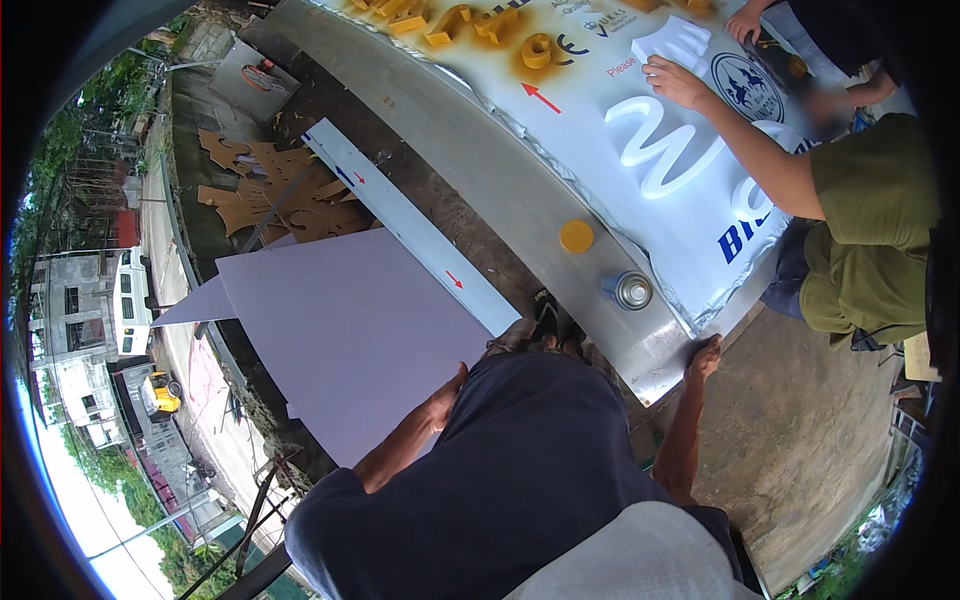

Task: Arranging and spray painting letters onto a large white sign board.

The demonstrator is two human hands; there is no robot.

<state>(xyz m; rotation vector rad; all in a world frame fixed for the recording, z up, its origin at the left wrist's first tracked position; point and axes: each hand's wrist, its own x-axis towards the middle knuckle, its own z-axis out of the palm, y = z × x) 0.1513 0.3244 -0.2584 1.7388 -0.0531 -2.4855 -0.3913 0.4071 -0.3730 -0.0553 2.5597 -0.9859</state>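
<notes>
Metal worktable (500, 180): right hand (704, 358) at its near corner, likely for support; left hand (443, 398) off to its left, and can't tell either finger spread!

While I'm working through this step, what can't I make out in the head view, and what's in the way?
In the head view:
- Left hand: most of its fingers are hidden by the dark shirt.
- Right hand: at the corner of the metal table; too small to tell how the fingers close.
- Second large white letter: partly covered by the co-worker's forearm.
- Row of yellow letters: cut off by the upper edge.
</notes>
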